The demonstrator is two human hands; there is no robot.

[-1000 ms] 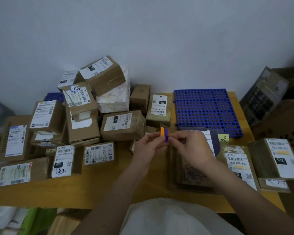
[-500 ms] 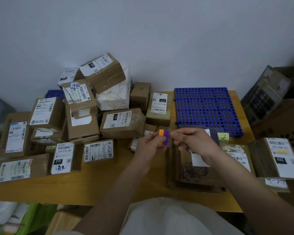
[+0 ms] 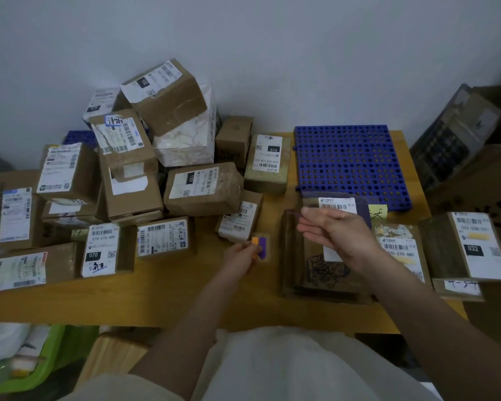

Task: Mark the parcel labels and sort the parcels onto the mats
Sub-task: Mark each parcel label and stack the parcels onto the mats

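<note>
Since a moment ago our hands have parted: our left hand [image 3: 240, 257] grips the orange-and-purple marker [image 3: 258, 246] low over the wooden table [image 3: 168, 296], while our right hand [image 3: 337, 235], fingers relaxed, hovers above the flat brown parcel [image 3: 315, 273] near the blue mat [image 3: 349, 163].

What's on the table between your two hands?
Head view: bare yellow tabletop separates the left hand, holding an orange-and-purple marker, from the right hand.

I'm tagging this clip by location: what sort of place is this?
Likely a small parcel sorting station: a wooden table against a plain wall, piled with labelled cardboard parcels, and a blue perforated mat for sorting.
</note>
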